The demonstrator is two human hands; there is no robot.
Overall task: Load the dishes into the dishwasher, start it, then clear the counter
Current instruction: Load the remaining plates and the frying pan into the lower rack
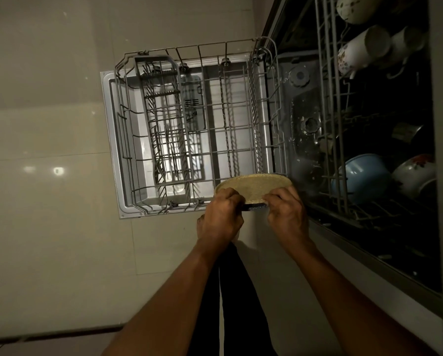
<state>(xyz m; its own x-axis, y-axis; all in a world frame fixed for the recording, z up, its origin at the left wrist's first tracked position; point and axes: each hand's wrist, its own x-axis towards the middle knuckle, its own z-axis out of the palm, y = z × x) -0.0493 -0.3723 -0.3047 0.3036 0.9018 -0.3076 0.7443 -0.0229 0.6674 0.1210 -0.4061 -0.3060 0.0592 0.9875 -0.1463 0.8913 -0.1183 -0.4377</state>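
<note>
So the person is standing right over the pulled-out lower rack (197, 129), holding a round beige plate (253, 187) at the rack's near edge. Both hands are on it: the left hand (221, 217) has its fingers curled over the near-left rim, and the right hand (288, 214) pinches the near-right rim the same way. The plate looks tilted, far edge up over the rack wires, with its dark underside showing between the two hands. I can't tell if it's touching the rack or just above it.

The rack sits over the open dishwasher door (112, 140) and is mostly bare wire. The cutlery basket (164, 119) is along its left side with a few forks (161, 150) lying in it.

Off to the right the upper rack (333, 98) is loaded: white floral mugs (361, 50) toward the far end, and a blue bowl (361, 176) with a white floral bowl (415, 173) just beside it nearer us. It's pretty dark in there, so smaller stuff is hard to make out.

Floor (48, 201) is glossy beige tile, and you can see the person's dark trousers (230, 291) between the forearms.
</note>
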